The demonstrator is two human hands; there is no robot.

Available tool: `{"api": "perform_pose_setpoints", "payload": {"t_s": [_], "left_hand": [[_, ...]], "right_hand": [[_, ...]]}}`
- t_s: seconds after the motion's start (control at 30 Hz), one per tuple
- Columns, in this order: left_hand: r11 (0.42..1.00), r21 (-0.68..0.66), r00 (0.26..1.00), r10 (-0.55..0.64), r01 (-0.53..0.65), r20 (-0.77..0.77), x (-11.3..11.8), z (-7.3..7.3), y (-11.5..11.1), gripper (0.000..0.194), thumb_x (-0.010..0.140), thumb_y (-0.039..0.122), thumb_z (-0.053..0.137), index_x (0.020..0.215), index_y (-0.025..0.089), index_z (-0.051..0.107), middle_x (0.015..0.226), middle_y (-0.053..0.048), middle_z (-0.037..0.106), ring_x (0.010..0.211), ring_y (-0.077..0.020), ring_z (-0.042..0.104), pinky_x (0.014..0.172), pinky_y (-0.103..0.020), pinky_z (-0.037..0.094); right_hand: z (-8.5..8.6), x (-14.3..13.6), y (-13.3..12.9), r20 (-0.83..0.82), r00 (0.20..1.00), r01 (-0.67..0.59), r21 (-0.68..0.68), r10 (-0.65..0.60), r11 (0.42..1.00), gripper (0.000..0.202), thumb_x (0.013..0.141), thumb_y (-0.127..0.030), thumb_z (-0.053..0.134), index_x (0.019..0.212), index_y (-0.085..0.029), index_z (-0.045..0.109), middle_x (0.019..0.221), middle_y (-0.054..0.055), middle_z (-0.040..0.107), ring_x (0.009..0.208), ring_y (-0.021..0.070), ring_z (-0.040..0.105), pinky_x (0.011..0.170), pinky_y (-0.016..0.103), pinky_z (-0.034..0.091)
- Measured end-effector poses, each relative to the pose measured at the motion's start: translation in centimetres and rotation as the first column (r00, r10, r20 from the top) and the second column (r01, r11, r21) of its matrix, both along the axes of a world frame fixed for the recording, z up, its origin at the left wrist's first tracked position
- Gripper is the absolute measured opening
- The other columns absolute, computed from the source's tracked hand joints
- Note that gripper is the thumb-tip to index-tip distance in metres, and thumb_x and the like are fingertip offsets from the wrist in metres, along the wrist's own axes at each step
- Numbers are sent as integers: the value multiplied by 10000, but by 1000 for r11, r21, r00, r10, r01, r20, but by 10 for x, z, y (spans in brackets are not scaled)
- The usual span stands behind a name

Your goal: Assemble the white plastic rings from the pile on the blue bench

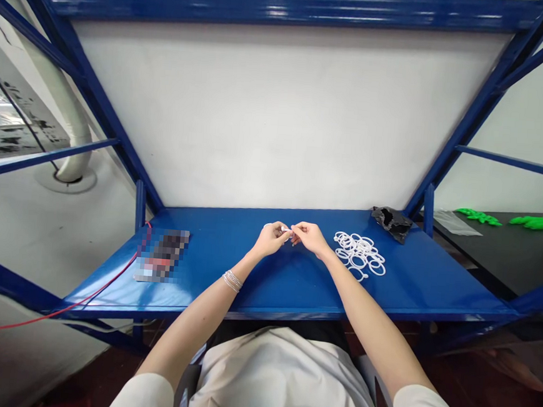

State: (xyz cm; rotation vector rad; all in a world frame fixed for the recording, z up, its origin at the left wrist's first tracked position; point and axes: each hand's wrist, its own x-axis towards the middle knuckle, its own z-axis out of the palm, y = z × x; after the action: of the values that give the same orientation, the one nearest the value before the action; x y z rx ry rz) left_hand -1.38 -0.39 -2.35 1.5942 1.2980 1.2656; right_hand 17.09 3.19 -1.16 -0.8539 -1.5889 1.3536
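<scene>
My left hand (pixel 272 239) and my right hand (pixel 308 236) meet above the middle of the blue table. Both are closed, thumbs and fingers pinching a small white plastic ring (pixel 287 231) between them. Fingers cover most of that ring, so its full shape is hidden. To the right of my right hand lies a loose pile of white plastic rings (pixel 358 260), some with a small tab on the rim.
A crumpled black plastic bag (pixel 392 223) rests at the back right of the blue table (pixel 265 284). A blurred-out dark object (pixel 164 255) lies on the left, beside a red cable (pixel 100 290). Green items (pixel 540 222) sit on a dark table further right.
</scene>
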Motion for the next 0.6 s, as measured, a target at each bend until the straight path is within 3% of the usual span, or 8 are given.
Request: {"api": "perform_pose_setpoints", "payload": {"t_s": [0.13,0.3,0.47,0.6], "left_hand": [[999,-12,994,-42,43,102,1,1,0,556,750,695,906,855,192,693,688,-40,726,609,-162,670,625,-291,488],[990,-36,976,-130,138,175,1,8,-4,634,757,783,894,861,182,723,688,-38,717,655,-159,666,725,-319,526],[960,-55,918,-243,273,313,1,13,-6,658,750,799,900,797,177,691,719,-24,670,656,-136,604,725,-322,490],[959,-70,904,-231,273,358,1,12,-5,671,740,821,879,712,195,640,622,2,559,613,-135,528,682,-334,446]], "right_hand": [[3,-1,-2,-11,1000,14,-22,-15,1000,614,723,-770,909,736,-195,696,675,28,695,591,155,651,572,283,564],[8,0,-4,4,1000,11,-8,-10,1000,675,715,-827,901,697,-188,683,619,-17,595,556,108,539,528,242,458],[9,2,-4,-54,990,-135,-140,129,981,746,647,-858,948,699,-208,585,624,-47,549,476,67,413,431,222,274],[10,3,-5,-108,960,-277,-236,258,931,693,706,-783,977,787,-213,591,586,-120,383,485,48,260,426,207,220]]}}
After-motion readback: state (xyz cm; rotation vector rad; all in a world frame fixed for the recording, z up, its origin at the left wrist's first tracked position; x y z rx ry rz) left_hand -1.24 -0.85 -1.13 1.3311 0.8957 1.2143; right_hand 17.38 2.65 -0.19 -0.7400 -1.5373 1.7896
